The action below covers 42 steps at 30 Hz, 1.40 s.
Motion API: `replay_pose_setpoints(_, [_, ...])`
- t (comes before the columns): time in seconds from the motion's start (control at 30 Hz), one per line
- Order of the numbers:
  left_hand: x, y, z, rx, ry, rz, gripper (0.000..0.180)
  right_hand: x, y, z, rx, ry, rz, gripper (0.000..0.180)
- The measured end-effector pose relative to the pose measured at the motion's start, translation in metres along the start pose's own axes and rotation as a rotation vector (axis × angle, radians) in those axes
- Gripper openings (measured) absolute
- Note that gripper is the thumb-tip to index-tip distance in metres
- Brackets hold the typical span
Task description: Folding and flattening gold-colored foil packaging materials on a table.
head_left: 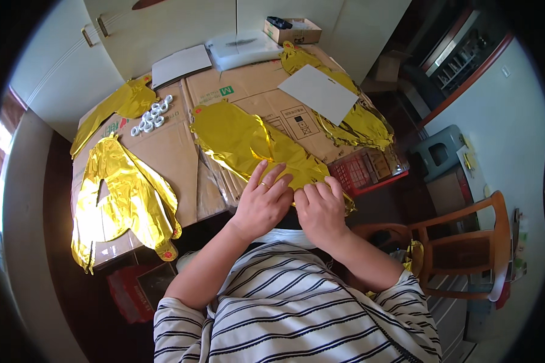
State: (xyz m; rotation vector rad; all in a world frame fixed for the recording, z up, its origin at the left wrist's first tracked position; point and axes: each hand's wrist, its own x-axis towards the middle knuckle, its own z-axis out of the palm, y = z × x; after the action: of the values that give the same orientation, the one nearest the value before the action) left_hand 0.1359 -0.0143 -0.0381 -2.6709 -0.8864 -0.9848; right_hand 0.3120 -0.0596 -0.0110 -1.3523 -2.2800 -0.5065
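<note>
A flat gold foil balloon (233, 133) lies slantwise on the cardboard-covered table, its near end under my hands at the table's front edge. My left hand (263, 202) rests on that end, its fingers stretched and somewhat apart, a ring on one of them; the thumb is hidden. Close beside it, my right hand (321, 212) is closed, fingers curled over the foil's near edge. A narrow gold strip (265, 136) stands up in a fold along the balloon's middle. What lies beneath my palms cannot be seen.
More gold foil balloons lie left (124, 199), far left (118, 106) and right (354, 124), the last under a white sheet (319, 94). Small white rolls (151, 115) cluster at left. A small box (293, 30) stands at the back. A wooden chair (460, 242) and red crate (357, 172) are at right.
</note>
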Motion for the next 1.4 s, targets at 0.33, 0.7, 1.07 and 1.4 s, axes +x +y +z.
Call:
replay_pose_setpoints(0.33, [-0.041, 0.023, -0.013, -0.91, 0.513, -0.746, 0.035, 0.067, 0.05, -0.048, 0.281, -0.2, 0.088, 0.01])
replay_pose_setpoints(0.7, [0.021, 0.012, 0.016, -2.293, 0.311, -1.303, 0.029, 0.073, 0.161, 0.016, 1.426, -0.498, 1.132, 0.026])
replay_pose_setpoints(1.07, [-0.013, 0.002, -0.017, -1.891, 0.024, -1.596, 0.025, 0.023, 0.105, 0.052, 1.569, -0.54, 1.289, 0.024])
replay_pose_setpoints(1.4, [-0.012, 0.022, -0.006, -2.065, 0.227, -1.633, 0.032, 0.035, 0.093, 0.062, 1.656, -0.567, 1.306, 0.021])
